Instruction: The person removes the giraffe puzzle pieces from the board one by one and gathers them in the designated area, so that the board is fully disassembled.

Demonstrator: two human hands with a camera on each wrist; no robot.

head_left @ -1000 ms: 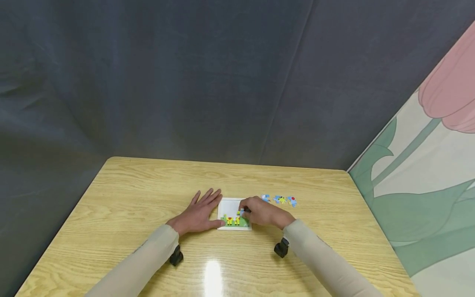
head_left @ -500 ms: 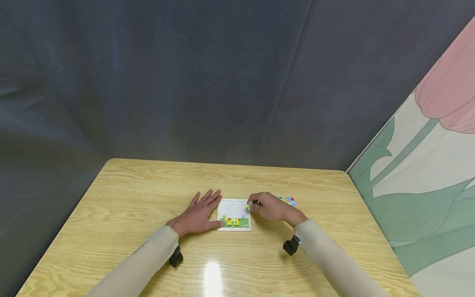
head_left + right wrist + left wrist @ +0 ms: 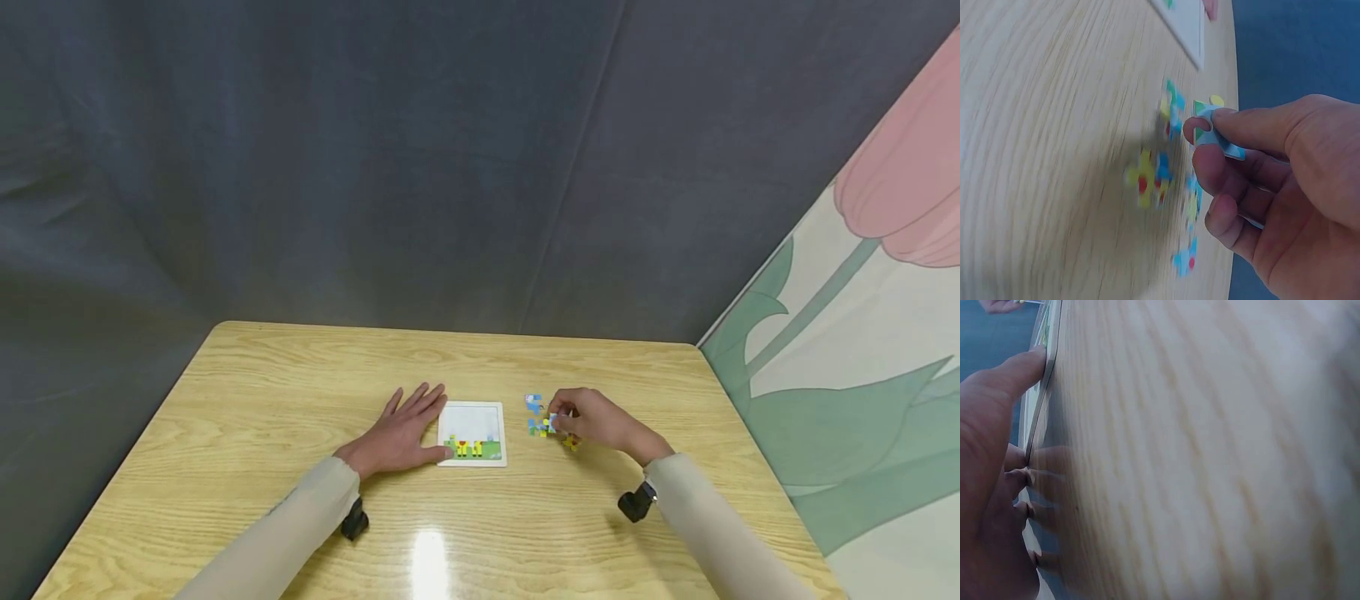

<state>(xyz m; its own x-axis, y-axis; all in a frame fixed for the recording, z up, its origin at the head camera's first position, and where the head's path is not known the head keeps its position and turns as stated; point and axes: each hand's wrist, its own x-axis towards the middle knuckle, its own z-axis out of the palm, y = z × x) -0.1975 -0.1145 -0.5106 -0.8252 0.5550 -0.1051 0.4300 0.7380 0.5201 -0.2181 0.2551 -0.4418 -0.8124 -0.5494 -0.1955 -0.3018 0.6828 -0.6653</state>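
My left hand (image 3: pixel 401 433) lies spread at the left side of a white puzzle tray (image 3: pixel 471 421), its thumb on the lower left corner. Along the tray's bottom runs a strip of fitted pieces (image 3: pixel 489 451) in green and yellow. To the right of the tray, my right hand (image 3: pixel 603 419) pinches a light blue and green puzzle piece (image 3: pixel 1216 139) between thumb and fingers, held above the table. Under and beside that hand are several loose pieces, among them a yellow one with a red dot (image 3: pixel 1142 181) and a blue one with a red dot (image 3: pixel 1183 257).
A blue and white loose piece (image 3: pixel 533 402) lies between the tray and my right hand. The wooden table (image 3: pixel 337 358) ends at a dark curtain (image 3: pixel 390 167) behind, with a flower-patterned hanging (image 3: pixel 862 400) on the right.
My right hand has moved right, from over the tray to the loose pieces, carrying a piece away from the tray's right side. The left hand has stayed put.
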